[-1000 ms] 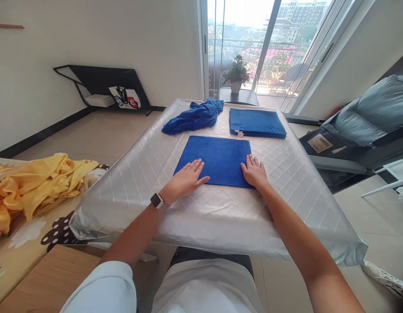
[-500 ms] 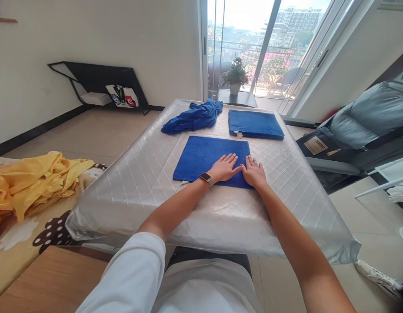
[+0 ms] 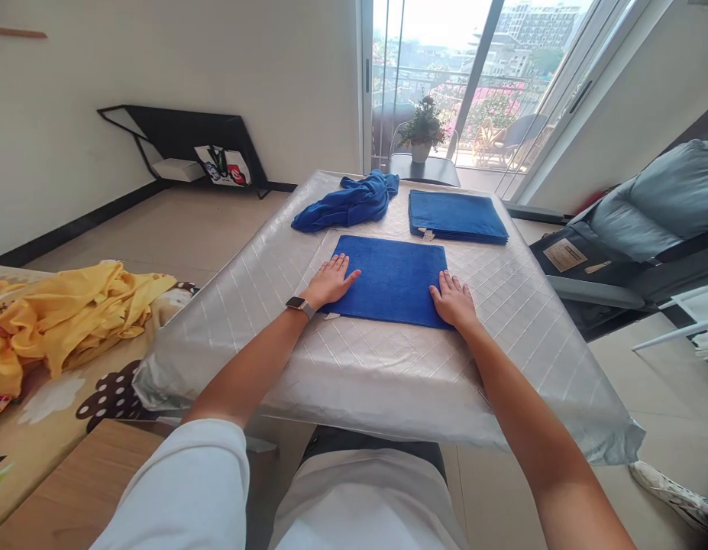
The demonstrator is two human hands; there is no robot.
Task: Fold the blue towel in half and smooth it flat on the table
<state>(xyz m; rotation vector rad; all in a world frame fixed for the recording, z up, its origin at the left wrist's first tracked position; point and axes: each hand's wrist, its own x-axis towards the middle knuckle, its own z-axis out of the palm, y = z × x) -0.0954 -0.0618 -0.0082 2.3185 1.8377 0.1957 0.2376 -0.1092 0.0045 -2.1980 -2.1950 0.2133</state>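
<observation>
You're apparently pressing folded blue towel (image 3: 393,279) flat | left hand (image 3: 329,281), right hand (image 3: 454,298) resting apart | next likely needing level lift

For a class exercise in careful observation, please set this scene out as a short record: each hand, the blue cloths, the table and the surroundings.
Left hand: open, palm down at the left edge of the flat blue cloth
Right hand: open, palm down at its right edge
Far left of table: crumpled blue cloth
Far right of table: folded blue stack
Table: silver cover
Beyond table: potted plant
</observation>
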